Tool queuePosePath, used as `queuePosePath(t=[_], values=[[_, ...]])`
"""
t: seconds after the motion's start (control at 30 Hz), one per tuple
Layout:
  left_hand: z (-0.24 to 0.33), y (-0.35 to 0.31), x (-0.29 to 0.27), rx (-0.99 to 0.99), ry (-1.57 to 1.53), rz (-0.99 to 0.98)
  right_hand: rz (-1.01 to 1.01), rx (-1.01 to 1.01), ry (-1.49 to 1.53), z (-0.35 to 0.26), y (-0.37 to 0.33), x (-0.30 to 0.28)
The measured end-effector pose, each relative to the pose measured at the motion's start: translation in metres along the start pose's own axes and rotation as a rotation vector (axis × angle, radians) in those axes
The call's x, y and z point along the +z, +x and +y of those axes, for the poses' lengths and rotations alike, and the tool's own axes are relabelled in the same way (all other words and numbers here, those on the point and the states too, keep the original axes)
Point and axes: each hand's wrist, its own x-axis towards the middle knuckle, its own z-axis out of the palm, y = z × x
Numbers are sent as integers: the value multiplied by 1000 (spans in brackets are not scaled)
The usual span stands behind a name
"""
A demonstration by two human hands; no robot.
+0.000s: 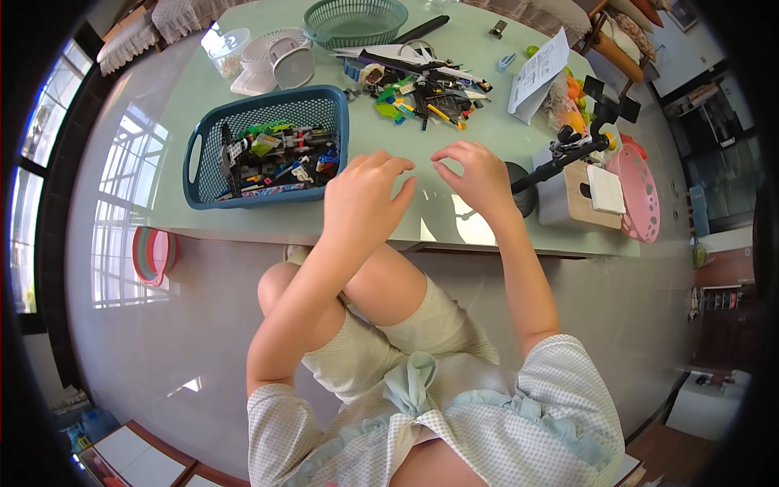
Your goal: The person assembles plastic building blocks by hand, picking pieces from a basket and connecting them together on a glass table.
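My left hand (367,195) hovers over the near edge of the table, by the right end of a blue basket. Its thumb is apart from the curved fingers and nothing shows between them. Facing it, my right hand (477,174) is bent inward, its thumb and forefinger tips close but with a gap, and I see nothing held. The blue perforated basket (344,122) contains many mixed toy building bricks (280,154). Beyond my hands lies a loose heap of building bricks (426,96), mostly black, with green, white, yellow and orange ones.
Behind the basket stand a clear tub (229,50) and a small white fan (292,63); a green colander (357,23) is farther back. To the right are a propped paper sheet (540,75), fruit, a black stand (560,166), a tissue box (574,199) and a pink basket (637,195).
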Motion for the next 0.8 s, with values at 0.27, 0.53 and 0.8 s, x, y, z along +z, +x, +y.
queuePosePath(t=[0.27, 0.53, 0.8], values=[[-6, 15, 56, -126, -17, -117, -9, 73, 54, 20, -1, 10], [-44, 65, 105, -248, 165, -94, 57, 134, 16, 55, 23, 33], [-66, 88, 126, -358, 260, -71, 48, 216, -101, 63, 69, 56]])
